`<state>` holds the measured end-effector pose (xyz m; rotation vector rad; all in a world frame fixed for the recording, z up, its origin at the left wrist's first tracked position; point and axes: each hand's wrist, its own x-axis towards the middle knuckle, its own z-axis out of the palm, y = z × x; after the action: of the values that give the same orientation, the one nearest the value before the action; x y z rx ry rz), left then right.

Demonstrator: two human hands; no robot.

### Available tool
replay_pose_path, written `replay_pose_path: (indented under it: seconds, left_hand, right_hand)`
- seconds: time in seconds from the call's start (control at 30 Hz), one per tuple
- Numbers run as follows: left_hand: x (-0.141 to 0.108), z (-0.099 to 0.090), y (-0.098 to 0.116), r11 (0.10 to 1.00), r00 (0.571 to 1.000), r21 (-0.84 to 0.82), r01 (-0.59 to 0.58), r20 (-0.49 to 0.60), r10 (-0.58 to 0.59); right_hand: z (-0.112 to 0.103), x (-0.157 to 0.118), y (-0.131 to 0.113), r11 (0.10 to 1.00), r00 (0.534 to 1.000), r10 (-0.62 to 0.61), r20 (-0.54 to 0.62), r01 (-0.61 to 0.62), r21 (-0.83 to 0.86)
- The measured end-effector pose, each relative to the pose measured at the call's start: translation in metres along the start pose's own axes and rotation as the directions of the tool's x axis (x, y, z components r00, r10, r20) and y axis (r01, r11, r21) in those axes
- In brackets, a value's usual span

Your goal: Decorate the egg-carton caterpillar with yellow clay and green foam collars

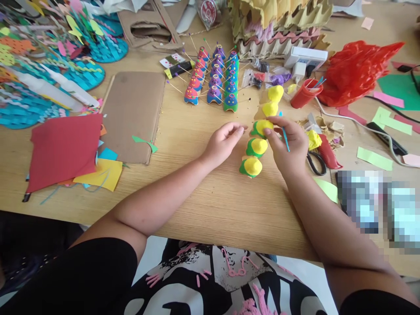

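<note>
A strip of egg-carton cups (256, 148) stretches away from me, with yellow clay on its tops and green clay around the lower sides of the nearer cups. My right hand (290, 142) has a thin blue stick-like tool (285, 136) held among its fingers, while thumb and fingertips touch the third cup from the front. On the other side of that cup, my left hand (223, 142) is closed, thumb against the fingertips. Whatever it may pinch is too small to make out. The two farther cups (273, 100) show yellow clay on top and bare carton at the side.
Three painted caterpillar-like carton strips (215, 78) with pins stand ahead. A brown cardboard sheet (133, 116) and red paper (65, 151) lie left. On the right are a red cup (306, 92), a red plastic bag (354, 72), scissors (316, 163) and a white cable. Egg trays (282, 26) are stacked behind.
</note>
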<state>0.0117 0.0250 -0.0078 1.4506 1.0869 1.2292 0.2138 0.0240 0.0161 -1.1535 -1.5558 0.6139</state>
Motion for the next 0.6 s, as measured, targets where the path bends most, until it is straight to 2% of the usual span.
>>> replay_pose_path:
  seconds: [0.1,0.2,0.3,0.4,0.47,0.53,0.6]
  left_hand:
    - [0.002,0.004,0.002,0.914,0.972,-0.337,0.225,0.141,-0.187]
    - [0.002,0.005,0.009,0.789,0.931,-0.504,0.35,0.277,-0.236]
    - [-0.001,0.004,0.017,0.636,0.884,-0.615,0.466,0.341,-0.319]
    - [-0.003,0.003,0.023,0.516,0.857,-0.687,0.511,0.358,-0.372]
    - [-0.004,0.002,0.024,0.473,0.852,-0.717,0.511,0.352,-0.387]
    - [-0.003,0.001,0.022,0.467,0.853,-0.726,0.505,0.339,-0.396]
    - [-0.002,0.001,0.019,0.488,0.858,-0.717,0.498,0.325,-0.399]
  right_hand:
    - [0.001,-0.006,-0.012,0.998,0.999,-0.036,0.019,0.035,0.043]
    - [0.005,-0.012,-0.016,0.992,0.995,-0.092,0.03,0.089,0.088]
    - [0.009,-0.016,-0.015,0.98,0.98,-0.187,0.06,0.182,0.082]
    - [0.009,-0.016,-0.016,0.958,0.955,-0.284,0.089,0.279,0.058]
    - [0.008,-0.015,-0.017,0.948,0.947,-0.319,0.03,0.318,0.031]
    - [0.006,-0.011,-0.016,0.956,0.954,-0.289,-0.085,0.292,0.029]
    - [0.003,-0.007,-0.014,0.971,0.966,-0.204,-0.162,0.221,0.093]
